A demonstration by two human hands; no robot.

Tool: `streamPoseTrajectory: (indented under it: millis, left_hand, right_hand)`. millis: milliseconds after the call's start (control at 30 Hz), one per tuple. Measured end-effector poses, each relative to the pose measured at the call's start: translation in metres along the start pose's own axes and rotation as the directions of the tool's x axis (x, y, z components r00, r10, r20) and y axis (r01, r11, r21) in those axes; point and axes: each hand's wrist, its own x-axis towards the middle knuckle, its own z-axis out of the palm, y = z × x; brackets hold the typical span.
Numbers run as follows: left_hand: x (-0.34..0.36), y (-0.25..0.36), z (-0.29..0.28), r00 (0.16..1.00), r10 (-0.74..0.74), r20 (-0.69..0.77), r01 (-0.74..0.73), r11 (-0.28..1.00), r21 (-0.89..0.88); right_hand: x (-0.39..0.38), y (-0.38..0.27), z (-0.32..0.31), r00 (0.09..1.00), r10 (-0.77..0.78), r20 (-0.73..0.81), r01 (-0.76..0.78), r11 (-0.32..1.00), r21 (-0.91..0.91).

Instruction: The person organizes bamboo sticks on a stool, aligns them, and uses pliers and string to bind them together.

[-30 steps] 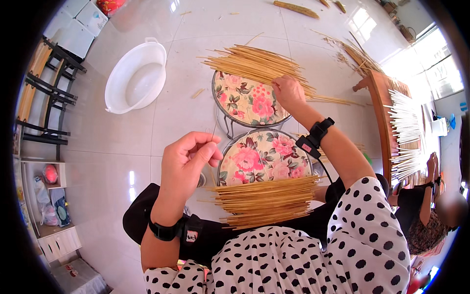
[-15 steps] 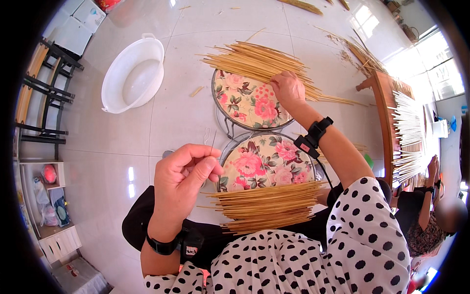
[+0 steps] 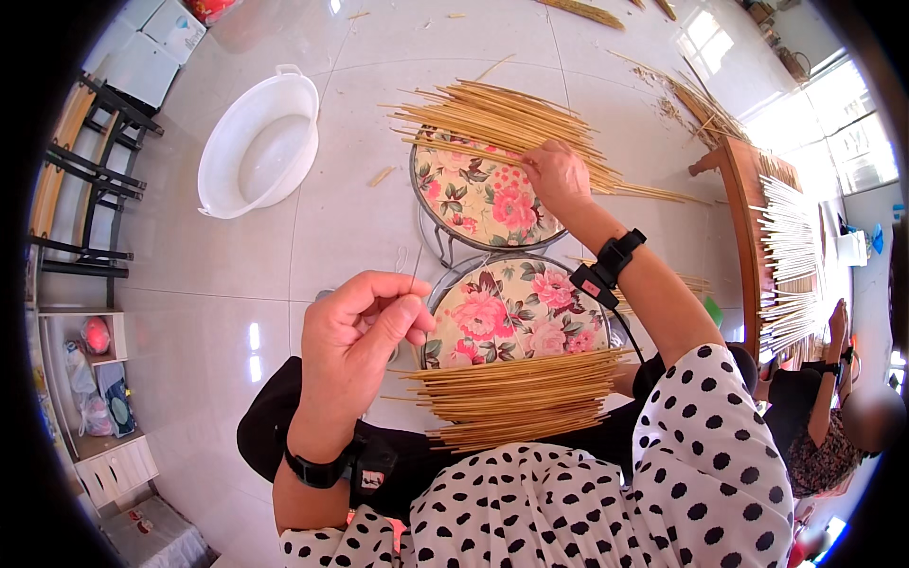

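Note:
My left hand [image 3: 355, 336] is raised left of the near stool, thumb and forefinger pinching a thin, dark needle [image 3: 417, 262] that points up. My right hand [image 3: 557, 175] reaches over the far round stool [image 3: 511, 204] with its flowered cover. Its fingertips hold the end of a straw stalk [image 3: 454, 146], which slants left, a little apart from the pile of tan straw stalks [image 3: 492, 109] on that stool. Closer to my lap, threaded stalks lie side by side as a straw mat [image 3: 516, 393] across the near edge of the second flowered stool [image 3: 511, 317].
A white plastic tub [image 3: 256, 142] sits on the tiled floor at left. On the right stands a wooden table [image 3: 743, 208] carrying pale stalks [image 3: 791, 246], with another person [image 3: 833, 417] beside it. Loose straw [image 3: 701, 104] lies on the floor at far right.
My right hand has drawn a straw stalk away from the pile, slightly nearer to me. My left hand, with the needle, has shifted a little to the right and up.

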Motion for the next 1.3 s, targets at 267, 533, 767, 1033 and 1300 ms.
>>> streamPoseTrajectory:
  millis: [267, 533, 767, 1033, 1300]
  left_hand:
    - [0.000, 0.001, 0.000, 1.000, -0.014, 0.000, 0.014, 1.000, 0.016]
    - [0.001, 0.000, 0.001, 0.998, -0.054, 0.027, 0.053, 0.997, 0.052]
    - [0.008, -0.019, 0.014, 0.983, -0.127, 0.134, 0.090, 0.964, 0.250]
    - [0.024, -0.054, 0.024, 0.980, -0.099, 0.174, -0.009, 0.845, 0.534]
    - [0.012, 0.020, 0.031, 0.980, 0.162, 0.117, -0.184, 0.960, 0.212]
  right_hand:
    - [0.003, -0.004, -0.003, 0.992, 0.071, 0.101, -0.070, 0.997, -0.018]
    - [0.005, -0.004, 0.001, 0.976, 0.070, 0.205, -0.051, 0.994, -0.094]
    - [0.009, -0.008, 0.004, 0.944, 0.058, 0.325, 0.026, 0.968, -0.250]
    - [0.004, -0.012, -0.031, 0.932, 0.079, 0.354, 0.010, 0.970, -0.243]
    - [-0.018, 0.004, -0.144, 0.992, -0.061, 0.112, 0.069, 0.995, -0.069]
